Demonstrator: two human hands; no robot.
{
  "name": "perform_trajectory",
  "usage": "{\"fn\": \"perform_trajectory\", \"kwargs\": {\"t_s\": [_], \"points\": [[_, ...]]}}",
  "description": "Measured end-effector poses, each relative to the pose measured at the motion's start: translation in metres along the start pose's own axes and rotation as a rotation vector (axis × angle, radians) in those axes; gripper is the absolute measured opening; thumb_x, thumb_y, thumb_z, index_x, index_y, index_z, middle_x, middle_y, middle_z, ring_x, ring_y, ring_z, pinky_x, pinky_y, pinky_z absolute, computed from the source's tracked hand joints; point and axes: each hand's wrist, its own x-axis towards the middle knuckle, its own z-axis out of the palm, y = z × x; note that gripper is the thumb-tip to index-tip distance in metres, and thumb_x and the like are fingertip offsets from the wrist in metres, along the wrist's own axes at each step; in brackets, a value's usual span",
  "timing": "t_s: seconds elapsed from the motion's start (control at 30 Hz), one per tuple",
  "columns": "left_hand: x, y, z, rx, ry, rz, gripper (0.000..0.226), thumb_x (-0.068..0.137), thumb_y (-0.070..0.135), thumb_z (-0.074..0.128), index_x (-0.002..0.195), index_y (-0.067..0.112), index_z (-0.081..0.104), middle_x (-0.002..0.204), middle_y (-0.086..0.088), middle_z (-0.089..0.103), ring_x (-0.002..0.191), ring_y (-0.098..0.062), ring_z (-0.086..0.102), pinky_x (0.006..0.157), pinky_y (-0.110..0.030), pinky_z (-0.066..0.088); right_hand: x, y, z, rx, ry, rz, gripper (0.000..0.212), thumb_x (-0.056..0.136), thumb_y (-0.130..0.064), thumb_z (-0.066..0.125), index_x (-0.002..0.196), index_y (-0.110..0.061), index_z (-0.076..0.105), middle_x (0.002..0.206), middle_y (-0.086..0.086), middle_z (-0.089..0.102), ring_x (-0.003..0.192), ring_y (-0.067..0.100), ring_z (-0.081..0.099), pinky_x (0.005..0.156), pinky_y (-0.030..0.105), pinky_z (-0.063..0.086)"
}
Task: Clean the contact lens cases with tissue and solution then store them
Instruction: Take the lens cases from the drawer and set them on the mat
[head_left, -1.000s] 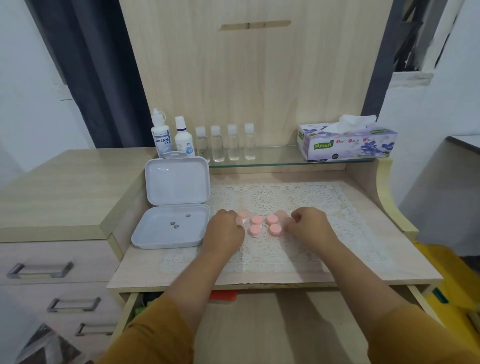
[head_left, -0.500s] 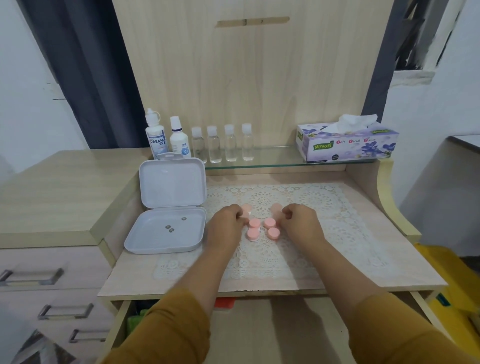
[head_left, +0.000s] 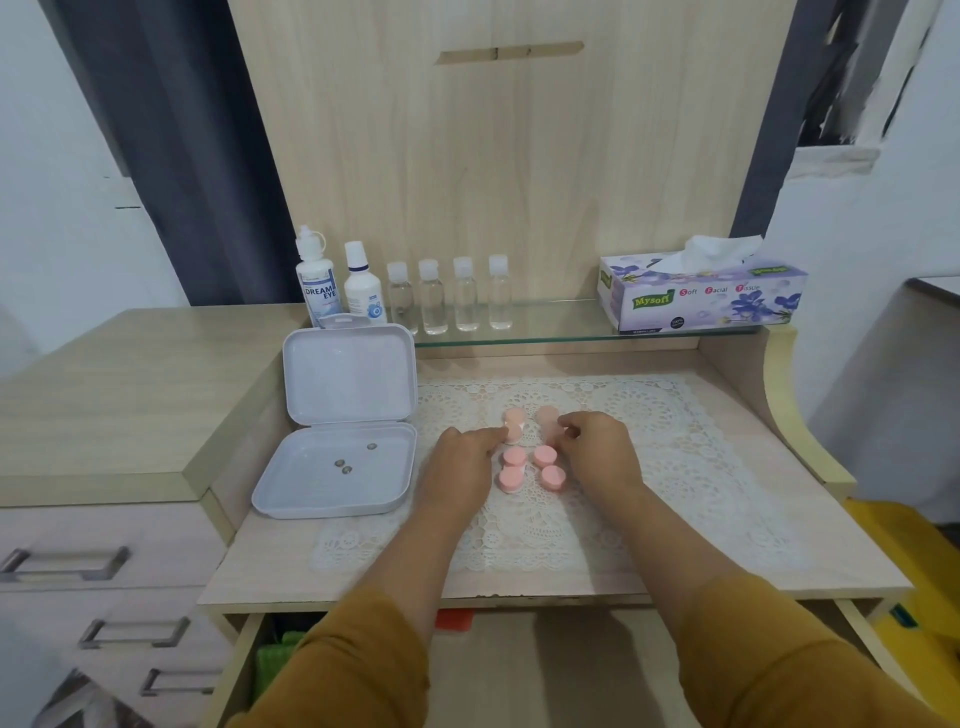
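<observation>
While four round pink contact lens case caps (head_left: 531, 468) sit in a tight square at the middle of the white lace mat (head_left: 675, 467), each hand lifts a pale pink piece just behind them. The left hand (head_left: 460, 462) pinches one (head_left: 513, 423) at its fingertips; the right hand (head_left: 597, 449) pinches the other (head_left: 546, 418). Near the desk's left edge lies an open white plastic storage box (head_left: 337, 467). Along the glass shelf (head_left: 545, 330) at the back edge stand solution bottles (head_left: 340, 288), four clear small bottles (head_left: 449, 296) and a purple floral tissue box (head_left: 701, 296).

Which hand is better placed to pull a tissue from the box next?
Probably the right hand: the tissue box sits on the glass shelf to its side, while the left hand lies farther off, nearer the white case.
</observation>
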Motion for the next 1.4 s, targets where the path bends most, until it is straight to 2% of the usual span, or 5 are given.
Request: {"fn": "perform_trajectory", "kwargs": {"t_s": [0.2, 0.37, 0.53, 1.2, 1.4], "points": [[-0.003, 0.005, -0.009, -0.095, 0.054, 0.016, 0.048, 0.094, 0.005, 0.036, 0.131, 0.029, 0.055, 0.124, -0.002, 0.058, 0.109, -0.020, 0.056, 0.092, -0.040, 0.048, -0.007, 0.007, -0.005, 0.100, -0.020, 0.015, 0.032, 0.096, -0.016, 0.055, 0.127, -0.011, 0.061, 0.108, 0.003, 0.064, 0.095, 0.014, 0.056, 0.080, 0.021, 0.040], [-0.015, 0.011, -0.015, -0.142, -0.003, 0.089, 0.012, 0.086, 0.031, 0.057, 0.098, 0.033, 0.060, 0.076, 0.007, 0.056, 0.075, -0.010, 0.053, 0.071, -0.041, 0.051, -0.030, 0.004, -0.014, 0.276, -0.045, -0.050, 0.009, 0.089, -0.025, 0.062, 0.084, -0.020, 0.066, 0.082, -0.004, 0.065, 0.078, 0.010, 0.061, 0.065, 0.019, 0.048], [-0.022, 0.014, -0.017, -0.037, -0.055, 0.191, 0.026, 0.074, 0.052, 0.056, 0.083, 0.031, 0.043, 0.061, 0.009, 0.045, 0.064, -0.014, 0.046, 0.061, -0.036, 0.044, -0.045, 0.003, -0.007, 0.041, -0.085, -0.152, 0.011, 0.079, -0.037, 0.062, 0.081, -0.028, 0.056, 0.083, -0.007, 0.058, 0.073, 0.010, 0.055, 0.061, 0.023, 0.044], [-0.020, 0.014, -0.014, 0.152, 0.043, 0.160, 0.025, 0.081, 0.024, 0.054, 0.106, 0.020, 0.056, 0.104, 0.008, 0.051, 0.098, -0.014, 0.044, 0.073, -0.031, 0.041, -0.034, 0.022, -0.018, -0.067, 0.045, -0.102, 0.011, 0.084, -0.014, 0.052, 0.095, -0.016, 0.054, 0.090, -0.001, 0.053, 0.078, 0.012, 0.050, 0.059, 0.023, 0.036], [-0.021, 0.013, -0.013, 0.113, 0.064, 0.163, 0.014, 0.078, 0.023, 0.054, 0.092, 0.021, 0.053, 0.088, 0.012, 0.049, 0.089, -0.015, 0.047, 0.069, -0.032, 0.042, -0.017, 0.022, -0.005, -0.020, 0.090, -0.072, 0.012, 0.091, -0.013, 0.055, 0.103, -0.012, 0.056, 0.099, 0.004, 0.058, 0.089, 0.018, 0.055, 0.072, 0.029, 0.044]]}}
